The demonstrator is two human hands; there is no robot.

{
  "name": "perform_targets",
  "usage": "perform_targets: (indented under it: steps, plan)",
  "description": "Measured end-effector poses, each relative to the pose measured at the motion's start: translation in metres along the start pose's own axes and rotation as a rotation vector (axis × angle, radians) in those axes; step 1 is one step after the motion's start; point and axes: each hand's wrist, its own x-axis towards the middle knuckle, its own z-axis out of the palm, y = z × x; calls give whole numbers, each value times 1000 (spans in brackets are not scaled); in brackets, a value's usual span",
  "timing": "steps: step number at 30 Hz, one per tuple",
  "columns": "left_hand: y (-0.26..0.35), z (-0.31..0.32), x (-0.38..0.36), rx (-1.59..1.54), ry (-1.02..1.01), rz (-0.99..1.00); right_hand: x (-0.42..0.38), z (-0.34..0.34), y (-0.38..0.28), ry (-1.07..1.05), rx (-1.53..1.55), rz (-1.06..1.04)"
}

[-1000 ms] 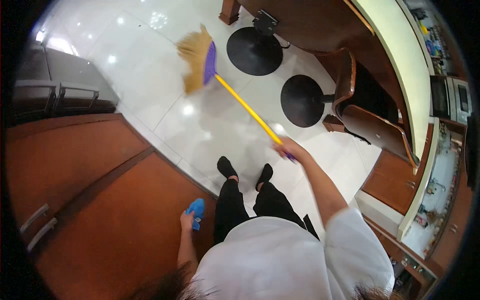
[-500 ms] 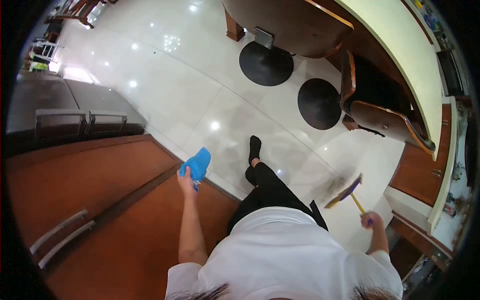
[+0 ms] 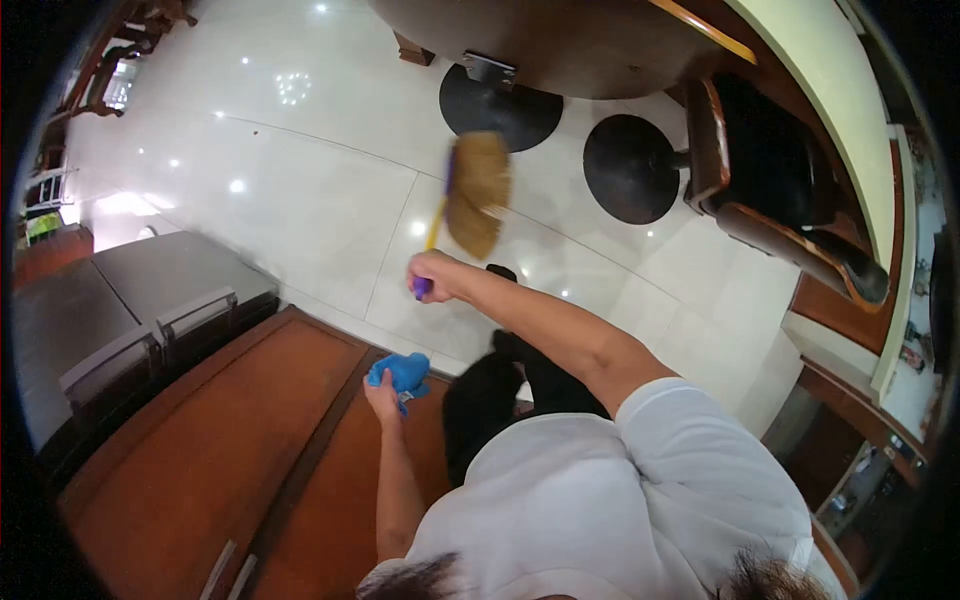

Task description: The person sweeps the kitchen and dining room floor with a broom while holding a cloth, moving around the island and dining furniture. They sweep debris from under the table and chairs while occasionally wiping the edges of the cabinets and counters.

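Broom (image 3: 468, 200) swung leftward, bristles (image 3: 482, 190) blurred, perhaps airborne

Glossy pale floor (image 3: 310, 215), bright reflections (image 3: 237, 186); brown cabinet (image 3: 230, 410) beside grey appliance (image 3: 185, 270); chairs (image 3: 765, 160) beside curved counter (image 3: 838, 100).

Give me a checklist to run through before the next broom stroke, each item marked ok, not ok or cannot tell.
1. Right hand closed around the handle of the broom: ok.
2. Left hand holding the blue item away from the broom: ok.
3. Bristles resting on the floor: cannot tell, they are blurred.
4. Bristles clear of the round black base above them in view: cannot tell, the two overlap.
5. Feet clear of the bristles: cannot tell, the right arm partly hides them.
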Motion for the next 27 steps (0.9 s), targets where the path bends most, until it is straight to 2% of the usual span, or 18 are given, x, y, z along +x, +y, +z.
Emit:
perform_targets:
  steps: [1, 4, 5, 6, 7, 9, 10, 11, 12, 13, 14, 18, 19, 21, 23, 25, 26, 27]
  plan:
    - [3, 3, 11, 10, 8, -8, 16, 1, -4, 41, 330, 213]
    - [-1, 14, 50, 109, 14, -16, 30, -35, 25, -80, 110, 194]
    - [-12, 14, 67, 111, -28, 73, -17, -45, 6, 11, 119, 296]
    - [-14, 20, 79, 94, -30, 58, -45, -59, 4, 172, -254, 408]
    - [-8, 27, 96, -38, -11, -15, -85, -66, -18, 264, -551, 343]
    - [-7, 40, 137, -166, -27, -89, -166, -82, -18, 395, -618, 460]
    - [-2, 46, 150, -201, -75, -114, -213, -100, 27, 443, -1018, 122]
    - [5, 51, 161, -237, -119, -138, -252, -88, 30, 560, -1124, 259]
    - [3, 56, 173, -252, -110, -162, -267, -62, 2, 637, -942, 569]
    - [2, 58, 186, -215, -126, -130, -288, -50, 8, 724, -1063, 518]
    - [2, 57, 195, -173, -142, -94, -288, -32, -6, 842, -1012, 712]
    - [7, 62, 209, 12, -199, -10, -293, -60, 28, 1161, -1120, 667]
    - [6, 64, 209, 75, -187, 45, -289, -83, 41, 1201, -1221, 575]
    - [-1, 65, 211, 125, -158, 99, -289, -168, 92, 1336, -1075, 476]
    - [-16, 62, 210, 80, -179, 49, -219, -206, 50, 1467, -479, 463]
    - [-32, 57, 211, 59, -145, 26, -180, -305, 56, 1431, -70, 427]
    - [-43, 53, 212, 48, -128, 14, -166, -338, 57, 1373, 10, 249]
    - [-59, 48, 214, 100, -88, 31, -144, -391, 63, 1409, -108, 451]
